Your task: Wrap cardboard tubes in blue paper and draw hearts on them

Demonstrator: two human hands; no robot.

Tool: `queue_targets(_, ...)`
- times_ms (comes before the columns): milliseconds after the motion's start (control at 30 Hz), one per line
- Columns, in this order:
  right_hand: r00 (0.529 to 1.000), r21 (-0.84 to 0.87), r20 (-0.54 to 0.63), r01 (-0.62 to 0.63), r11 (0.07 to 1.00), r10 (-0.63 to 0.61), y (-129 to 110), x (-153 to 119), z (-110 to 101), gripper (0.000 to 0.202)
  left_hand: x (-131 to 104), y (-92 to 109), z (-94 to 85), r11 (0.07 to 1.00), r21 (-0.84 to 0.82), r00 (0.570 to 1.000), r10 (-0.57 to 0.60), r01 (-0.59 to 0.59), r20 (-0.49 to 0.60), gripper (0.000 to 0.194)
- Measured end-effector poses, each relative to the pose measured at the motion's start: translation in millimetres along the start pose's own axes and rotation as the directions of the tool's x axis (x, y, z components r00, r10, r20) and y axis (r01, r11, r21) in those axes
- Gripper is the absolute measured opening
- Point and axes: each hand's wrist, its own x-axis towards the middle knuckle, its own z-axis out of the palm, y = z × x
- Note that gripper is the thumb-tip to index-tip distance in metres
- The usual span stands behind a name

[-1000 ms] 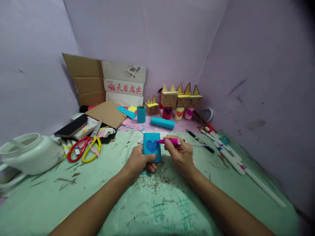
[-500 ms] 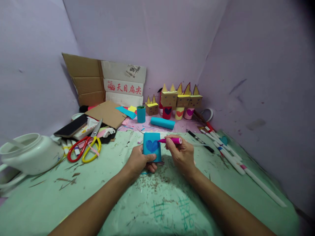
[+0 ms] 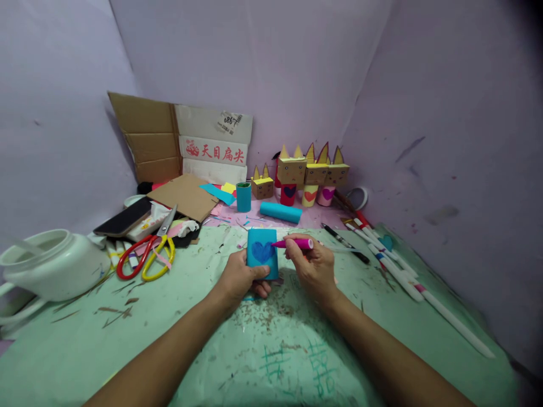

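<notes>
A blue paper tube (image 3: 255,270) with a dark blue heart coloured on its front is held upright in my left hand (image 3: 241,278), thumb across its lower front. My right hand (image 3: 313,264) pinches a magenta felt-tip marker (image 3: 300,243), its tip at the right edge of the heart. Behind these stand a short blue cylinder (image 3: 243,198) and a blue paper roll (image 3: 280,212) lying on its side. Farther back are several cardboard animal figures (image 3: 292,169) with pointed ears and heart-marked coloured bodies.
Red-and-yellow-handled scissors (image 3: 158,255), a dark phone (image 3: 122,217) and a white teapot-like pot (image 3: 63,271) lie to the left. Several white markers (image 3: 394,271) and a black pen (image 3: 345,243) are on the right. An opened cardboard box (image 3: 178,138) leans at the back.
Almost nothing differs. Both hands keep their places, and the marker tip stays at the heart's right edge.
</notes>
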Motion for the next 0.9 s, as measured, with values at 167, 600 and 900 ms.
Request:
queue_targets(167,1.000,0.024,0.026,0.013,1.000,-0.014,0.4,-0.6,1.4,0.013,1.6,-1.6,-0.8,1.000,-0.006,1.000,0.014,-0.014,0.009,0.028)
queue_targets(600,0.998,0.109,-0.037,-0.039,0.993,0.043,1.9,1.7,-3.3,0.016,0.8,2.0,0.0,0.999,-0.041,1.000,-0.008,0.007,-0.028,0.027)
queue_targets(900,1.000,-0.009,0.011,0.019,1.000,-0.018,-0.3,2.6,-2.2,0.015,1.0,0.5,0.0,0.999,-0.033,1.000,0.009,-0.009,-0.011,0.031)
